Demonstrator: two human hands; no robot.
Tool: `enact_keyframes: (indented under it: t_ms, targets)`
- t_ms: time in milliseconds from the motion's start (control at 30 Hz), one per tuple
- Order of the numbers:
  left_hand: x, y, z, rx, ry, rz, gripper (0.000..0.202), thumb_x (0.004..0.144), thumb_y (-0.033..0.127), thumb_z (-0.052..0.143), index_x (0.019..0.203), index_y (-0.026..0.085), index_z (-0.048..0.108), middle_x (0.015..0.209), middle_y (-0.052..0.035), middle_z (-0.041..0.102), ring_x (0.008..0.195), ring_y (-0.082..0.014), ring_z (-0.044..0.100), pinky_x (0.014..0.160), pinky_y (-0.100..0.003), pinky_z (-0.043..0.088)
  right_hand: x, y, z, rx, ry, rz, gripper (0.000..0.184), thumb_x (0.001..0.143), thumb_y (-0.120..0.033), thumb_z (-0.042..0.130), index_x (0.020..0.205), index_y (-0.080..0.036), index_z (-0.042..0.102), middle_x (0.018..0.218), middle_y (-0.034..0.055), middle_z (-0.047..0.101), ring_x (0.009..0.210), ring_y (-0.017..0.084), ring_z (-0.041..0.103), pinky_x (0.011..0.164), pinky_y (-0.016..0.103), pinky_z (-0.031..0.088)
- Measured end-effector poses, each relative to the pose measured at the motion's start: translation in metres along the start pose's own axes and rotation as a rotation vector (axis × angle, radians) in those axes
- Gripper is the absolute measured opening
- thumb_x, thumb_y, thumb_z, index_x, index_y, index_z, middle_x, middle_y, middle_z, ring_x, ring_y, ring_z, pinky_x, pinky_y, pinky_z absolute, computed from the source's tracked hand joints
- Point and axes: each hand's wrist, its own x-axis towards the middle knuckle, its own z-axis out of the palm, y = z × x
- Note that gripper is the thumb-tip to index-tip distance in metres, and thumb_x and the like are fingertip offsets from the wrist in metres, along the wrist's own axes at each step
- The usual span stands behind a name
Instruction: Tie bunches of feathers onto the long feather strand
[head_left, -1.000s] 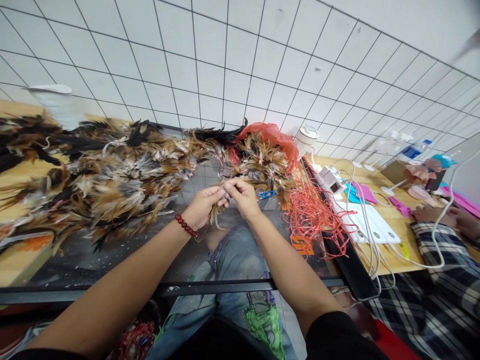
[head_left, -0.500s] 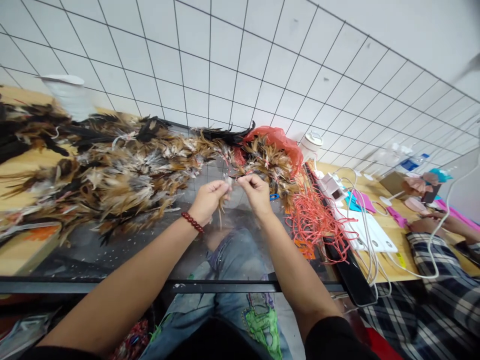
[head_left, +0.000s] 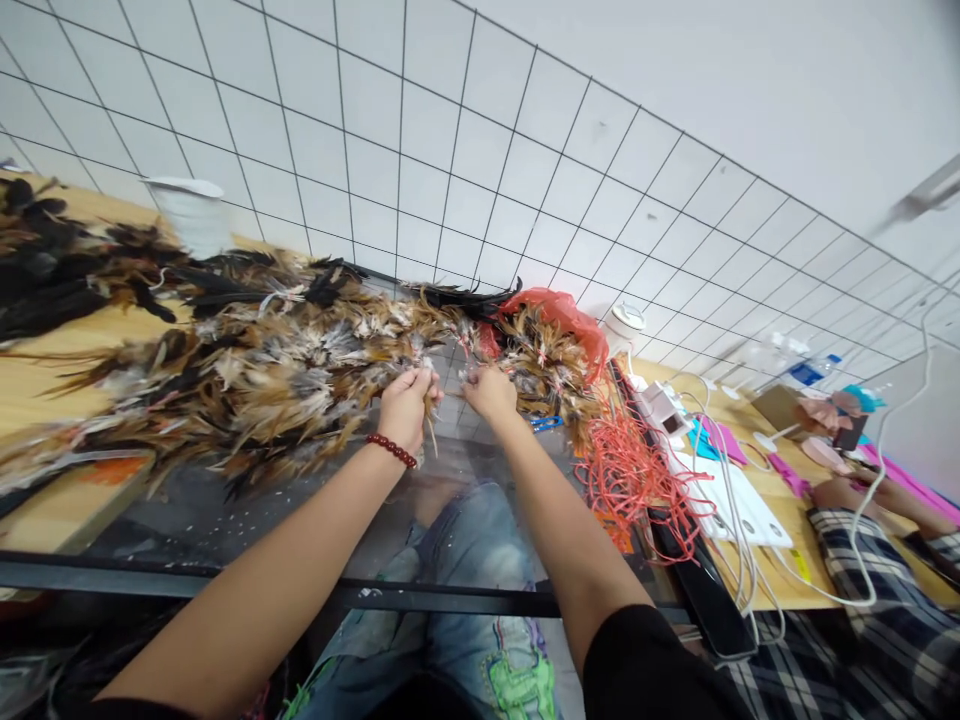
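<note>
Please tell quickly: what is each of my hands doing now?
Left hand: closed, holding a small feather tuft.
Right hand: curled closed; whether it holds anything cannot be told.

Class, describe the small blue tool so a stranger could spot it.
Over the dark tabletop, find the camera wearer's right hand. Between it and the tangled red strings lies the small blue tool, its bright blue unlike the brown feathers nearby.

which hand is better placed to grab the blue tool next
Probably the right hand: the blue tool lies just to its right, while the left hand is farther off and holds a small feather tuft. Whether the right hand also holds something is unclear.
</note>
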Motion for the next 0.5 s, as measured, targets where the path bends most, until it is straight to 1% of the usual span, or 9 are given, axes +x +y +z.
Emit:
enact_keyframes:
  t_ms: [67, 100, 167, 200, 267, 367, 500]
  targets:
    - [0.001, 0.0, -0.001, -0.002, 0.015, -0.007, 0.026, 0.068, 0.036, 0.075, 0.067, 0.015, 0.059, 0.049, 0.0056, 0.05, 0.047, -0.0065, 0.05, 0.054, -0.019, 0.043, -0.006, 0.002, 0.001, 0.177, 0.054, -0.056, 0.011, 0.079, -0.027, 0.061, 0.076, -0.019, 0.067, 0.09, 0.0067, 0.066, 0.084, 0.018, 0.059, 0.078, 0.03, 0.044]
    - [0.001, -0.001, -0.001, -0.002, 0.021, -0.014, 0.026, 0.068, 0.037, 0.075, 0.067, 0.015, 0.06, 0.049, 0.0056, 0.05, 0.047, -0.0065, 0.05, 0.054, -0.019, 0.043, -0.012, 0.003, 0.001, 0.303, 0.098, -0.093, 0.011, 0.079, -0.027, 0.059, 0.075, -0.019, 0.066, 0.086, 0.005, 0.064, 0.08, 0.016, 0.058, 0.077, 0.028, 0.044]
    - [0.001, -0.002, -0.001, 0.0, 0.021, -0.031, 0.028, 0.066, 0.038, 0.076, 0.068, 0.015, 0.06, 0.049, 0.0056, 0.051, 0.048, -0.0069, 0.05, 0.055, -0.02, 0.043, -0.027, 0.003, -0.001, 0.55, 0.185, -0.174, 0.014, 0.081, -0.03, 0.057, 0.074, -0.019, 0.062, 0.08, 0.0022, 0.06, 0.075, 0.014, 0.054, 0.074, 0.026, 0.044]
    - [0.0, -0.003, -0.001, 0.007, 0.009, -0.038, 0.028, 0.065, 0.038, 0.076, 0.068, 0.015, 0.061, 0.05, 0.0053, 0.051, 0.048, -0.0072, 0.051, 0.055, -0.02, 0.043, -0.036, 0.003, -0.001, 0.648, 0.21, -0.203, 0.016, 0.081, -0.032, 0.057, 0.073, -0.019, 0.061, 0.078, 0.0011, 0.059, 0.073, 0.014, 0.053, 0.073, 0.025, 0.043]
    - [-0.003, -0.005, 0.001, 0.027, -0.033, -0.043, 0.03, 0.062, 0.039, 0.078, 0.068, 0.015, 0.063, 0.052, 0.004, 0.055, 0.051, -0.0078, 0.052, 0.056, -0.02, 0.043, -0.051, -0.001, -0.001, 0.787, 0.228, -0.213, 0.018, 0.081, -0.036, 0.058, 0.075, -0.019, 0.06, 0.075, -0.0003, 0.057, 0.072, 0.013, 0.051, 0.072, 0.024, 0.042]
    - [-0.008, -0.006, 0.004, 0.031, -0.107, -0.036, 0.034, 0.055, 0.041, 0.082, 0.069, 0.014, 0.066, 0.059, 0.0023, 0.06, 0.056, -0.0088, 0.054, 0.058, -0.021, 0.043, -0.063, -0.008, 0.0, 0.889, 0.211, -0.169, 0.02, 0.081, -0.038, 0.058, 0.076, -0.019, 0.06, 0.072, -0.0016, 0.057, 0.069, 0.012, 0.049, 0.07, 0.024, 0.041]
    - [-0.011, -0.005, 0.007, 0.011, -0.155, -0.038, 0.04, 0.048, 0.04, 0.087, 0.074, 0.014, 0.07, 0.064, 0.0012, 0.064, 0.064, -0.0102, 0.056, 0.065, -0.022, 0.044, -0.063, -0.014, 0.0, 0.931, 0.174, -0.146, 0.022, 0.079, -0.04, 0.06, 0.073, -0.019, 0.06, 0.067, -0.0025, 0.054, 0.066, 0.011, 0.046, 0.065, 0.023, 0.04]
